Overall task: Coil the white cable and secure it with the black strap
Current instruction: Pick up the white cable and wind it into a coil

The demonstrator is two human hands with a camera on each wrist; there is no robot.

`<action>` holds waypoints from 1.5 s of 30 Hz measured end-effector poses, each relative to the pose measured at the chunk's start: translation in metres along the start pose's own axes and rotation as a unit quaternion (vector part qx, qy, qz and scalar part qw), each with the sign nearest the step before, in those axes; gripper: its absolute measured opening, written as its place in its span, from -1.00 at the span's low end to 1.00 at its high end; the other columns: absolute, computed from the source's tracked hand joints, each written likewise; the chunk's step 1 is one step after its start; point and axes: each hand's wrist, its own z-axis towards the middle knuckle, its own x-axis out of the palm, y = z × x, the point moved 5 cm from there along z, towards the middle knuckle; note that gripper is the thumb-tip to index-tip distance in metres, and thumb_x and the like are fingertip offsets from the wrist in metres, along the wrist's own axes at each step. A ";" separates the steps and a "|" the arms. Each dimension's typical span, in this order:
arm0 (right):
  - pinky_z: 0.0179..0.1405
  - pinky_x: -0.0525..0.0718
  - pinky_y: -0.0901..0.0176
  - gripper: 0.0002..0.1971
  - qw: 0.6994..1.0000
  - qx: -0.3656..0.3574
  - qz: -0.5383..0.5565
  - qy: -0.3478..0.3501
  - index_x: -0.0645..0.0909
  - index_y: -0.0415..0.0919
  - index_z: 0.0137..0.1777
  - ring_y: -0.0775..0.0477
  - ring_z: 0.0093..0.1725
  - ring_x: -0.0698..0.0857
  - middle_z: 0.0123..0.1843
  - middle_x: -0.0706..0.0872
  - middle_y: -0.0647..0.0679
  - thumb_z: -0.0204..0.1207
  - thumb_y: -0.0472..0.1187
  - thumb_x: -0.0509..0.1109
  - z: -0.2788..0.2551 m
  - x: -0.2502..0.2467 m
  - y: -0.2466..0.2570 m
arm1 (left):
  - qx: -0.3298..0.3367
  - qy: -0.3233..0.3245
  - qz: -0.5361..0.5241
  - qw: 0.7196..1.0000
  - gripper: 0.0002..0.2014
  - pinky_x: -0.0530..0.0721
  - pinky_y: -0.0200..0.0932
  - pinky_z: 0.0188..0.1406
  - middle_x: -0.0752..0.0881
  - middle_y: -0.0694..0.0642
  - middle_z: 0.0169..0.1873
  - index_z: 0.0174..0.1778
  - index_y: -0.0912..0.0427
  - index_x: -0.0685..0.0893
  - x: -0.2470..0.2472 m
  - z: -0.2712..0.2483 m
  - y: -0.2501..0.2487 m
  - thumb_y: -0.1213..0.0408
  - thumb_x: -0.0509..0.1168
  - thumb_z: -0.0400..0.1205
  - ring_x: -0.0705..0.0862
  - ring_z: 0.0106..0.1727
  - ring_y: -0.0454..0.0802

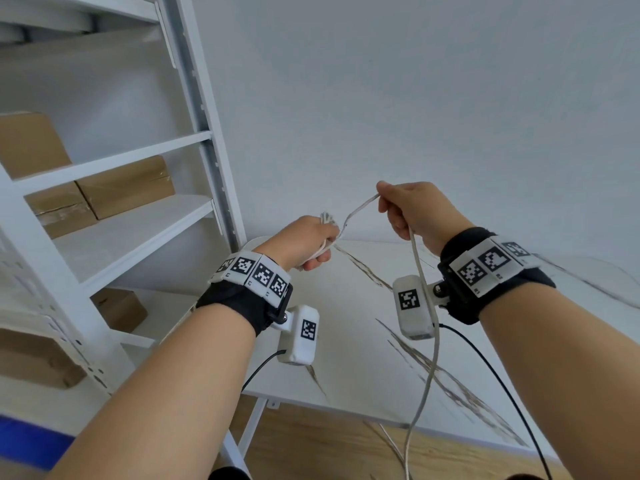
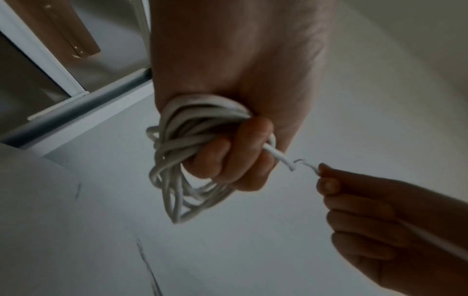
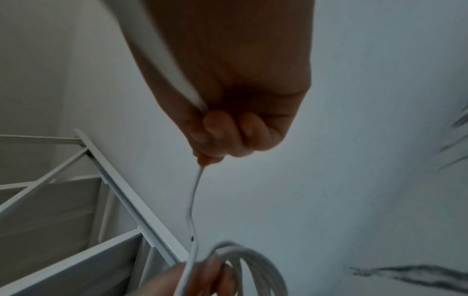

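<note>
Your left hand (image 1: 304, 242) is closed in a fist around a bundle of loops of the white cable (image 1: 420, 282), held in the air above the table (image 1: 363, 341). The left wrist view shows the loops (image 2: 182, 160) passing through the palm of that hand (image 2: 228, 80) and hanging below the curled fingers (image 2: 228, 158), several turns gathered together.

From this fist a short run of cable rises to your right hand (image 1: 412, 211), which pinches it between thumb and fingertips, higher than the left hand and a little apart from it. In the right wrist view the same hand (image 3: 228, 90) has its fingers (image 3: 220, 132) curled down onto the cable (image 3: 192, 200), which then runs on to the bundle at the lower edge of the view. Behind the right hand the free length of cable drops past the wrist camera, crosses the front edge of the table and hangs down towards the wooden floor (image 1: 311, 452); its end lies outside the view.

The table top is white with dark marble-like veins. To your left stands a white shelf unit (image 1: 145, 216) carrying brown cardboard boxes (image 1: 128, 185) on several levels. A plain white wall (image 1: 415, 98) stands behind the table.

Both wrists wear black bands with white panels of square black-and-white coded markers (image 1: 256, 271); these carry patterns only, with no legible words. No brand name or readable writing shows on the cable or the boxes.
</note>
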 end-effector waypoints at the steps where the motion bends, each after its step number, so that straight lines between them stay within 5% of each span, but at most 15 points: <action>1: -0.66 0.35 0.33 -0.59 1.000 -0.005 -0.004 -0.019 0.55 -0.24 -0.37 0.01 -0.66 0.34 -0.64 0.43 -0.01 0.67 -0.02 0.29 0.001 0.000 -0.001 | 0.002 0.024 -0.012 1.000 -0.72 0.23 -0.30 -0.65 0.51 0.12 -0.62 -0.26 0.21 0.54 0.005 -0.002 -0.003 0.17 0.13 0.72 0.32 -0.70 -0.03; 8: -0.59 0.42 0.25 -0.60 0.989 -0.036 -0.120 -0.084 0.62 -0.25 -0.41 0.01 -0.67 0.40 -0.61 0.49 -0.07 0.55 0.02 0.41 0.006 -0.012 -0.009 | 0.004 0.159 -0.004 0.987 -0.50 0.19 -0.32 -0.64 0.35 0.08 -0.67 -0.16 0.23 0.58 0.021 -0.018 -0.012 -0.14 0.02 0.74 0.19 -0.77 -0.07; 11: -0.60 0.39 0.26 -0.60 0.985 -0.040 -0.141 -0.095 0.62 -0.25 -0.42 -0.01 -0.65 0.40 -0.58 0.51 -0.08 0.51 0.04 0.46 0.008 -0.013 -0.014 | 0.011 0.195 0.017 0.981 -0.68 0.17 -0.30 -0.64 0.29 0.07 -0.64 -0.22 0.19 0.55 0.023 -0.024 -0.014 0.02 0.19 0.71 0.17 -0.76 -0.10; 14: -0.60 0.38 0.25 -0.59 0.984 -0.034 -0.143 -0.104 0.61 -0.26 -0.41 -0.02 -0.64 0.40 -0.57 0.51 -0.09 0.50 0.06 0.46 0.008 -0.014 -0.020 | 0.028 0.203 -0.033 0.978 -0.72 0.16 -0.32 -0.69 0.27 0.06 -0.65 -0.25 0.19 0.53 0.019 -0.025 -0.017 0.12 0.17 0.72 0.14 -0.76 -0.11; 24: -0.53 0.43 0.24 -0.53 0.998 0.003 -0.067 0.007 0.65 -0.30 -0.23 0.01 -0.60 0.38 -0.59 0.48 0.01 0.47 0.18 0.46 0.001 0.000 -0.036 | 0.060 0.123 -0.315 0.939 -0.68 0.16 -0.30 -0.74 0.25 -0.01 -0.71 -0.28 0.17 0.46 -0.006 -0.010 -0.018 0.10 0.09 0.76 0.16 -0.79 -0.13; 29: -0.44 0.59 0.21 -0.77 0.992 0.035 -0.061 0.106 0.68 -0.32 -0.06 -0.01 -0.53 0.55 -0.51 0.60 -0.04 0.43 -0.18 0.58 0.000 0.009 -0.041 | 0.037 0.009 -0.389 0.920 -0.68 0.24 -0.34 -0.74 0.26 0.00 -0.70 -0.31 0.16 0.44 -0.020 0.003 -0.004 0.12 0.12 0.75 0.18 -0.78 -0.11; 32: -0.23 0.69 0.16 -0.82 0.974 0.066 -0.069 0.205 0.69 -0.27 -0.04 -0.04 -0.32 0.69 -0.32 0.72 -0.10 0.41 -0.28 0.58 -0.003 0.014 -0.044 | 0.022 -0.064 -0.427 0.902 -0.64 0.19 -0.39 -0.72 0.27 0.00 -0.73 -0.36 0.16 0.41 -0.031 0.009 0.003 0.15 0.10 0.76 0.17 -0.80 -0.11; 36: -0.33 0.63 0.26 -0.88 0.938 0.097 -0.116 0.314 0.67 -0.26 -0.17 -0.01 -0.34 0.69 -0.33 0.73 -0.09 0.45 -0.24 0.55 -0.015 0.019 -0.042 | 0.006 -0.115 -0.430 0.895 -0.64 0.16 -0.42 -0.71 0.27 -0.01 -0.76 -0.39 0.15 0.37 -0.044 0.013 0.011 0.17 0.08 0.76 0.16 -0.80 -0.12; 39: -0.49 0.57 0.27 -0.86 0.957 0.092 -0.041 0.271 0.65 -0.28 -0.16 0.00 -0.51 0.62 -0.46 0.67 -0.08 0.50 -0.21 0.50 -0.012 0.013 -0.038 | -0.003 -0.102 -0.427 0.899 -0.64 0.16 -0.42 -0.72 0.27 -0.01 -0.76 -0.37 0.14 0.38 -0.043 0.012 0.012 0.16 0.07 0.77 0.16 -0.80 -0.12; 45: -0.68 0.36 0.33 -0.90 0.996 0.070 0.061 -0.019 0.68 -0.22 -0.03 0.06 -0.64 0.39 -0.48 0.54 -0.09 0.53 -0.21 0.49 0.010 -0.016 -0.049 | 0.005 0.025 -0.459 0.888 -0.64 0.17 -0.34 -0.73 0.29 -0.02 -0.75 -0.34 0.16 0.41 -0.027 0.005 0.002 0.12 0.04 0.77 0.19 -0.80 -0.14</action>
